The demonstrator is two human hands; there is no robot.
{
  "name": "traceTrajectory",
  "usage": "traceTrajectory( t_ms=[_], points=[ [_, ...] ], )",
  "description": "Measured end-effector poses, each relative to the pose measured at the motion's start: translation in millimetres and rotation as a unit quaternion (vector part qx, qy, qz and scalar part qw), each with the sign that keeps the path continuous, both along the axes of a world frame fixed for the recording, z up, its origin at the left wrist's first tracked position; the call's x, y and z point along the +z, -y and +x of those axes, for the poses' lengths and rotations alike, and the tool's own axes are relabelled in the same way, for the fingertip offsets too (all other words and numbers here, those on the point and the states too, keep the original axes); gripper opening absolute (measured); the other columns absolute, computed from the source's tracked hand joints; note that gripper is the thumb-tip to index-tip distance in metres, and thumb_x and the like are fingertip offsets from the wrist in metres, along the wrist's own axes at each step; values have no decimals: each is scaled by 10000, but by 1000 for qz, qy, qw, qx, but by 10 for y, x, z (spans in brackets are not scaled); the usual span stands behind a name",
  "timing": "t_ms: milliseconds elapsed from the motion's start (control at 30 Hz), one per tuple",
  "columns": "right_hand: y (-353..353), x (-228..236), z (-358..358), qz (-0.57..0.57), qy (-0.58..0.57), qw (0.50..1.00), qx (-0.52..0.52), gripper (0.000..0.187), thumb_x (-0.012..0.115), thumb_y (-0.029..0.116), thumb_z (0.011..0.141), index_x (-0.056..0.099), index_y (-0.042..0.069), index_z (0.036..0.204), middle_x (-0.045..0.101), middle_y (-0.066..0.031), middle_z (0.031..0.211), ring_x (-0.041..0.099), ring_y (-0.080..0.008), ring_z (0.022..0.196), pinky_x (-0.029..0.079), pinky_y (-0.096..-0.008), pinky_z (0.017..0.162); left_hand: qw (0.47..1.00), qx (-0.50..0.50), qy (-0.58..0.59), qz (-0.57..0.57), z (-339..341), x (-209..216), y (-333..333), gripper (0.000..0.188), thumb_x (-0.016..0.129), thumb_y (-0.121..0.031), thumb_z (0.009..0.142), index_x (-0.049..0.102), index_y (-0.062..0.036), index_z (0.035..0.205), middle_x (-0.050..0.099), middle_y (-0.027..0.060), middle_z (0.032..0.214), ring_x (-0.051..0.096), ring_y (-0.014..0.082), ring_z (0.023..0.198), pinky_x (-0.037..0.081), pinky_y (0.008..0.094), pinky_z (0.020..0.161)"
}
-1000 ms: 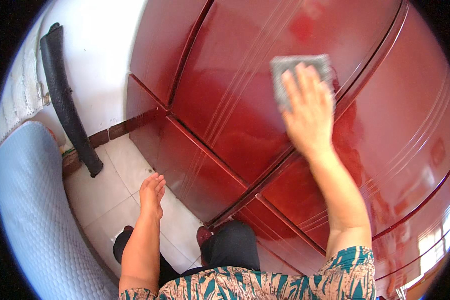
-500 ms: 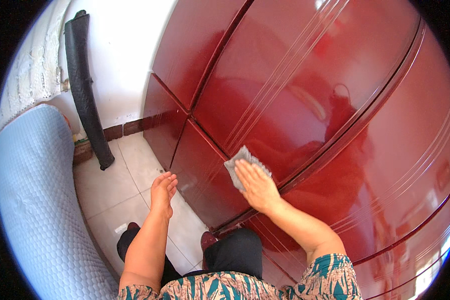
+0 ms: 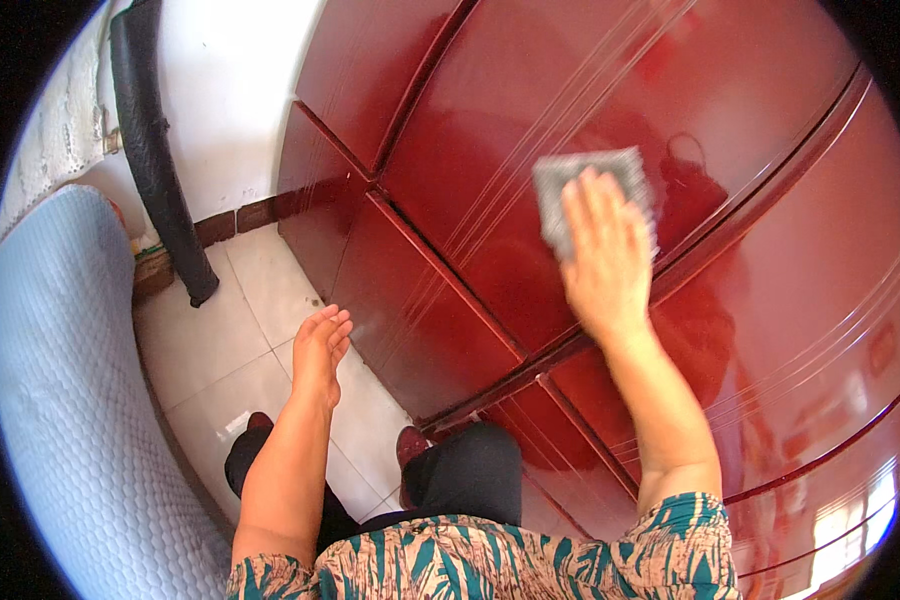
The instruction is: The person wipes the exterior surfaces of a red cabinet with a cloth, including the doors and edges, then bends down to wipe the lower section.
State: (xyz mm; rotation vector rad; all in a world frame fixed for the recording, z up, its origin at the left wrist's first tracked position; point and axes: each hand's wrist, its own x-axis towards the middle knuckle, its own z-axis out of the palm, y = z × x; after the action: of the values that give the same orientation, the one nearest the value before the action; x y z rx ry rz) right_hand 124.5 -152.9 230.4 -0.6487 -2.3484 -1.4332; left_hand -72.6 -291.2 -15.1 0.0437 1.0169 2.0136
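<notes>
A grey cloth (image 3: 568, 190) lies flat against a glossy dark-red cabinet (image 3: 490, 170). Over it, my right hand (image 3: 610, 260) holds it to an upper panel with the fingers stretched out. Motion blurs the cloth and the fingertips a little. My left hand (image 3: 318, 345) hangs in the air above the floor, left of the cabinet's lower panel. It is open, with slightly bent fingers and nothing in it.
A light-blue quilted mattress edge (image 3: 65, 350) curves along the left. Behind it, a long black wrapped pole (image 3: 155, 150) leans near the white wall (image 3: 230, 100). My legs and dark-red shoes (image 3: 410, 445) are on the pale tiled floor (image 3: 205, 355) by the cabinet.
My right hand has slid the cloth up and to the right across the cabinet panel. My left hand stays nearly where it was, and the view has shifted slightly.
</notes>
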Motion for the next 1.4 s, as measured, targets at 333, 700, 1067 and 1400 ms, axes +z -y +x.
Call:
traceTrajectory(
  t_ms=[333,700,1067,1400],
  points=[
    [140,-1369,374,-258,99,960,49,574,448,107,843,351,-4,1398,307,-146,1499,274,-249,1400,212,-391,1139,1000,5,10,-17,-7,-22,11,300,540,-134,894,532,-63,1185,615,69,1124,574,149,1005,422,300,909],
    [316,-2295,514,-517,-33,853,68,532,626,179,866,441,47,1347,433,-169,1396,355,-263,1343,258,-384,1093,978,-147,-141,-55,285,-54,-148,368,569,-192,873,514,-62,1212,595,88,1172,552,184,1068,406,323,923],
    [381,-2496,-67,-852,-517,-41,66,420,531,328,951,523,14,1230,583,-112,1191,563,-238,1082,449,-397,937,898,-146,-399,-112,441,-262,-265,331,595,-139,876,537,21,1160,603,162,1151,589,248,1067,462,349,903],
    [190,-2634,-142,-859,-505,-64,52,457,545,362,935,537,14,1230,587,-108,1193,596,-255,1038,454,-400,937,939,-232,-215,-135,325,-43,-261,590,681,-264,840,452,58,1277,549,165,1221,568,260,1077,462,353,893]
  ],
)
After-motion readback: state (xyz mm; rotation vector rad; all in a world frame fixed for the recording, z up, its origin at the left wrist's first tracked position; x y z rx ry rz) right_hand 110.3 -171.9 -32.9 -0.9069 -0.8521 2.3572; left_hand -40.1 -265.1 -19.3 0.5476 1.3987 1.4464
